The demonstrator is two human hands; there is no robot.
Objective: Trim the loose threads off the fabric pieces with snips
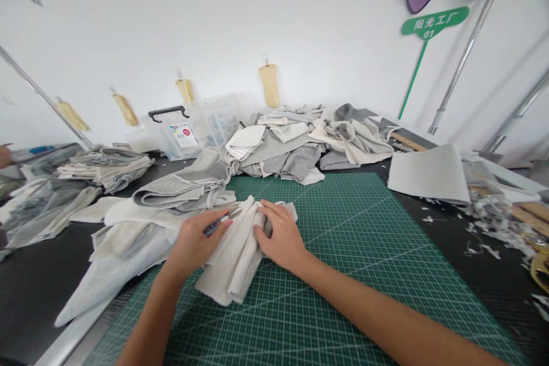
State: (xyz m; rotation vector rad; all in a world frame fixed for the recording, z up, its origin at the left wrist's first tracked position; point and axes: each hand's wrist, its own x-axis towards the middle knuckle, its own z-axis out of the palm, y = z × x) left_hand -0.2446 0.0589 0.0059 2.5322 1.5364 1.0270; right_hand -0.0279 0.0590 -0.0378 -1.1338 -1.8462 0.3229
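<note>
A light grey folded cloth lies over the green cutting mat. My left hand is closed around small blue-handled snips, whose metal tip points at the cloth's upper edge. On the cloth's right side, my right hand has its fingers and thumb closed on the fabric near the top. Left of my left hand, a heap of grey and white cloths spreads over the mat's left edge.
Behind the mat rises a pile of grey cloth pieces. A clear plastic box stands back left. At right are a grey panel, thread scraps and gold scissors. A person's hand shows at far left.
</note>
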